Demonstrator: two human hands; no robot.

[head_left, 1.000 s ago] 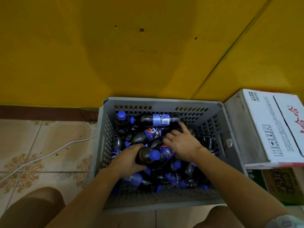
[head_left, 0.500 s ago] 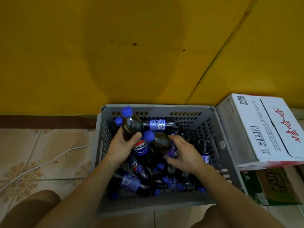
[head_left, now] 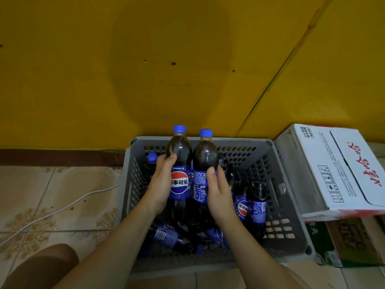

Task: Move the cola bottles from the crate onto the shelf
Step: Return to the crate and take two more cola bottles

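Note:
A grey plastic crate (head_left: 277,184) stands on the tiled floor against a yellow wall, with several dark cola bottles (head_left: 250,205) with blue caps and labels lying in it. My left hand (head_left: 161,184) grips one cola bottle (head_left: 180,151) upright above the crate, its logo facing me. My right hand (head_left: 218,192) grips a second cola bottle (head_left: 205,157) upright right beside the first, the two almost touching. No shelf is in view.
A white cardboard box (head_left: 341,170) with red lettering sits right of the crate on top of a green and brown carton (head_left: 354,240). A white cable (head_left: 62,209) runs across the floor tiles at the left. My knee (head_left: 41,268) shows at the bottom left.
Both hands have lifted a bottle each out of the pile and turned them upright side by side above the crate. The view has tilted up slightly.

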